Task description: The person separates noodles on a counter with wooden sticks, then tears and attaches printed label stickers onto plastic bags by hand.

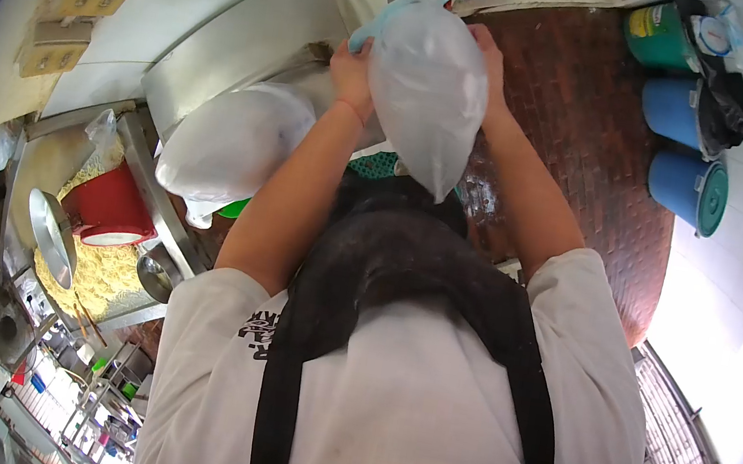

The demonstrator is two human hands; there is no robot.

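Observation:
A puffed-out, translucent plastic bag (426, 91) hangs between my two hands, its narrow end pointing down toward my apron. My left hand (352, 80) is closed at the bag's upper left edge, by a pale blue patch. On the opposite side, my right hand (488, 57) grips the upper edge, with some fingers hidden behind the plastic. A second full-looking plastic bag (236, 140) rests beside my left forearm; its contents are too hazy to make out.
To the left, a metal tray (130, 306) holds yellowish shredded food, with a red bucket (111, 205) and a metal bowl (52, 237) on it. Blue bins (673, 111) and a green bin (658, 37) line the right wall over a brick-tiled floor (579, 129).

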